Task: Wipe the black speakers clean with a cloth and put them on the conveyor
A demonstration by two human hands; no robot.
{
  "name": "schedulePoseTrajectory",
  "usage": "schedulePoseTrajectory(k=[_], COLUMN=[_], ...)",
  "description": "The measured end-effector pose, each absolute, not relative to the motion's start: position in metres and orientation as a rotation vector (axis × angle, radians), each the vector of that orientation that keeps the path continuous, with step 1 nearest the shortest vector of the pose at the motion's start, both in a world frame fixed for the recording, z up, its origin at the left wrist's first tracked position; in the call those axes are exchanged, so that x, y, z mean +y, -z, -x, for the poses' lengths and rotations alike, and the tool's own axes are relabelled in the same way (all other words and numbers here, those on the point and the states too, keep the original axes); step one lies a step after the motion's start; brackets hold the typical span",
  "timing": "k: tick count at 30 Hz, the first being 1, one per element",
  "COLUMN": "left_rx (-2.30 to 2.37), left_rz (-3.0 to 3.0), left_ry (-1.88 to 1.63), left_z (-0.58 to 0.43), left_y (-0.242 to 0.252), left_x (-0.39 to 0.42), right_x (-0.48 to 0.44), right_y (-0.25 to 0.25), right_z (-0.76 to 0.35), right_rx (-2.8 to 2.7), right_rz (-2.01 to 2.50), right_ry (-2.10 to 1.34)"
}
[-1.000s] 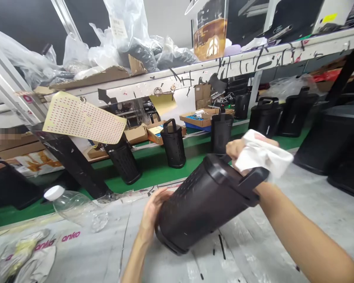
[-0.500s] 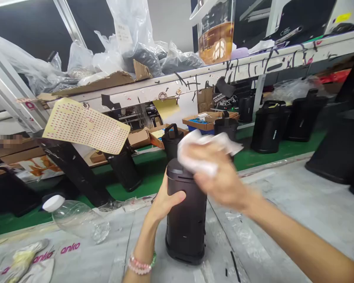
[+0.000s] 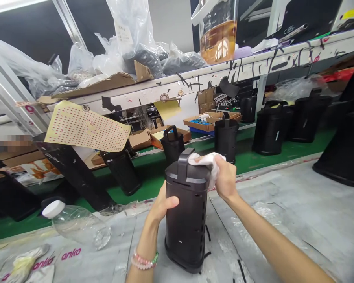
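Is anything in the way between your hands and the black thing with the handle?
Nothing blocks the left hand: it rests directly on the side of the black slotted canister. The right hand has only a white cloth between it and the canister's top edge.

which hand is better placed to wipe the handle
Likely the right hand: it holds a white cloth against the top of the black slotted cylindrical casing, beside its black handle. The left hand sits lower on the casing's side, bracing it, with no cloth.
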State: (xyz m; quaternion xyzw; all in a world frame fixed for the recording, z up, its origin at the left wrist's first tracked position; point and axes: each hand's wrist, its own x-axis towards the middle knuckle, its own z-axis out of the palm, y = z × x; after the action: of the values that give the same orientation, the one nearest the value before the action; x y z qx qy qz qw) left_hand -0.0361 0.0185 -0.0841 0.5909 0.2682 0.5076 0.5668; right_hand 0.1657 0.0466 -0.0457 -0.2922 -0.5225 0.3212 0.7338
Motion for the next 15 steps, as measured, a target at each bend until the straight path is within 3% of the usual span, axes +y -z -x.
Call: schedulePoseTrajectory(k=[7,15], left_rx=[0.665,1.648], left_rz=[-1.568,-2.022], left_ry=[-1.273,-1.443], left_z=[0.025,-0.034], left_y=[0.062,0.051], left_x=[0.005,-0.027], right_x=[0.041,0.003], right_y=[0.028,0.002], right_z=[-0.185,-0.195], right_rx=[-0.875,-1.213], right_rz=[0.763,0.761], right_ry=[-0.908,-1.051])
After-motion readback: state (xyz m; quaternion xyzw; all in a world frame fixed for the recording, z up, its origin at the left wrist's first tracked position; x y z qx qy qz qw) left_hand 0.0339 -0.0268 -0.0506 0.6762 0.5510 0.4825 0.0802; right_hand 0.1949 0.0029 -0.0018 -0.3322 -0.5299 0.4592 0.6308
